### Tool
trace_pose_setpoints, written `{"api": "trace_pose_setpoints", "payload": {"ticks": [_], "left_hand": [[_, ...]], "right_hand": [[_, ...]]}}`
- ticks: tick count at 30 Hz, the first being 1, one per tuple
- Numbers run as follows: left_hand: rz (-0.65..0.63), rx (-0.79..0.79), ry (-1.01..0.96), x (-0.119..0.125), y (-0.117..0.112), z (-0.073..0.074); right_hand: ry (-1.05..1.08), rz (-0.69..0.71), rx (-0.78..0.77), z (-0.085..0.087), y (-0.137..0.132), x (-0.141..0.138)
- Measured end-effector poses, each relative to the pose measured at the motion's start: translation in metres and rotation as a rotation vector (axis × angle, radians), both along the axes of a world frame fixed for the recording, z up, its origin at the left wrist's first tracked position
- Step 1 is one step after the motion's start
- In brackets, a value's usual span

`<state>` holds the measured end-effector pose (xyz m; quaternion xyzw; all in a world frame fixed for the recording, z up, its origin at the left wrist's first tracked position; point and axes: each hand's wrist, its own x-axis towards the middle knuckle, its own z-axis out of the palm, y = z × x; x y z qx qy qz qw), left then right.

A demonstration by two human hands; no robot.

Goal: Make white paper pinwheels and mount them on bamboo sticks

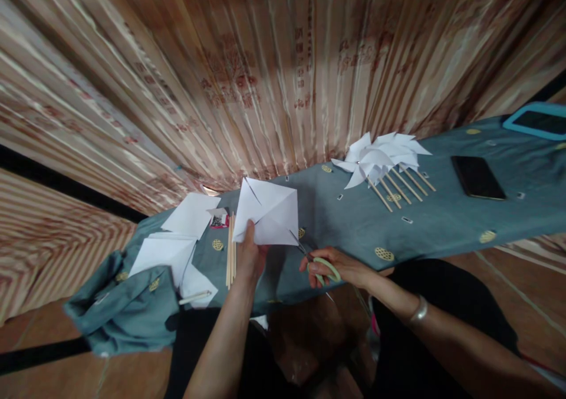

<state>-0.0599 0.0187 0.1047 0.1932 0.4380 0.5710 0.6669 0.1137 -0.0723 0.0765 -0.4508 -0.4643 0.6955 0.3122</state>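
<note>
My left hand [253,256] grips a square sheet of white paper [276,207] by its lower left edge, thumb on top. Creases cross the sheet, and a slit shows near its upper left corner. In my right hand [327,267] is a pair of scissors with light green handles [331,269]. Their blades meet the lower right corner of the sheet. Just left of the sheet, several thin wooden sticks [230,251] lie side by side, next to a small open red and white box [218,218] of tiny dark pieces.
White paper sheets [165,254] lie at the left. Several paper pinwheels [384,156] on sticks rest right of centre. A black phone [477,177] and a blue-framed device [537,121] lie farther right on the green cloth [435,222]. A patterned curtain [274,81] hangs behind.
</note>
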Motion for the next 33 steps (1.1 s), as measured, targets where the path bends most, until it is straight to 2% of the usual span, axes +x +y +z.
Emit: {"api": "trace_pose_setpoints", "payload": {"ticks": [11, 20, 33], "left_hand": [[-0.023, -0.019, -0.013, 0.001, -0.001, -0.005], [-0.026, -0.018, -0.033, 0.0, 0.0, -0.007], [-0.016, -0.008, -0.037, 0.0, 0.0, -0.007]], "right_hand": [[0.006, -0.002, 0.047, 0.002, -0.001, 0.002], [-0.02, -0.002, 0.021, 0.008, -0.002, 0.002], [0.04, -0.032, 0.0, -0.003, -0.002, 0.001]]}}
